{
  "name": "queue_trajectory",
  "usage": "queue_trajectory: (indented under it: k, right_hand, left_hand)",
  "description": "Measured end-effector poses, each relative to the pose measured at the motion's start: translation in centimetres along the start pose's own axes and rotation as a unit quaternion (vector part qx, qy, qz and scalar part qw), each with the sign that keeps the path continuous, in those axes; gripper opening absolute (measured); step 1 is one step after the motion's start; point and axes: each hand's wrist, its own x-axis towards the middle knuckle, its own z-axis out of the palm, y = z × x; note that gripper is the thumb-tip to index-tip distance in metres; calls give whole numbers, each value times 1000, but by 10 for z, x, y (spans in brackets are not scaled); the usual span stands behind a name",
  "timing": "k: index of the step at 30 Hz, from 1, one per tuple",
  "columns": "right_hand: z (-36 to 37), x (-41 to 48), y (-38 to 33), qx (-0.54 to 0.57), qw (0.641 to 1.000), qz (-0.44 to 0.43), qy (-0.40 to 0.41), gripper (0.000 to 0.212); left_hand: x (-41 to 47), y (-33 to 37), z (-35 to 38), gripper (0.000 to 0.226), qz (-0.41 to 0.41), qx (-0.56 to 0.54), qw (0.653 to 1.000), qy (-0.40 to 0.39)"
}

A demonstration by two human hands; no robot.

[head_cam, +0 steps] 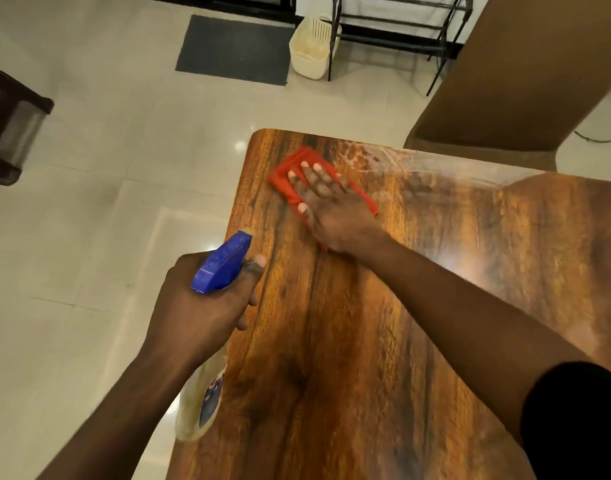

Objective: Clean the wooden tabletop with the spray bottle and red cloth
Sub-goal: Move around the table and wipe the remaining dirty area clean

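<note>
Dark-sleeved, my right arm crosses the wooden worktop (383, 323), right hand (326, 199) spread flat on the folded red cloth (290, 171) near the far left corner; left hand (207, 306) grips the spray bottle (224, 261) off the edge; I judge overlapping strokes toward the wet streaks best

Both forearms are bare from wrist to elbow. The left hand (200, 306) wears no glove, ring or watch, and neither does the right hand (326, 206). Its fingernails are short and pale at the tips. A black sleeve (574, 420) covers the right upper arm, ending just above the elbow in a plain rounded edge. No sleeve shows on the left arm.
</note>
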Motion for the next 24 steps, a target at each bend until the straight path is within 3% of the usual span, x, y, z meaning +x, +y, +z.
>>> queue_trajectory:
  k: [5,11,16,21,24]
  right_hand:
    - [-16,-30,90,46,985,161,45,67]
    - [-13,-155,218,89,917,381,79,69]
    - [-7,-215,237,109,865,478,108,67]
    - [-23,-175,243,160,803,561,125,68]
    - [-35,-131,238,154,817,544,114,69]
  left_hand:
    - [-1,16,25,40,5,13,999,-31]
    - [-3,28,52,44,32,29,997,-62]
    - [-4,37,70,44,30,10,996,-87]
    - [-5,40,75,45,60,-2,992,-113]
    - [-10,35,74,58,64,4,992,-111]
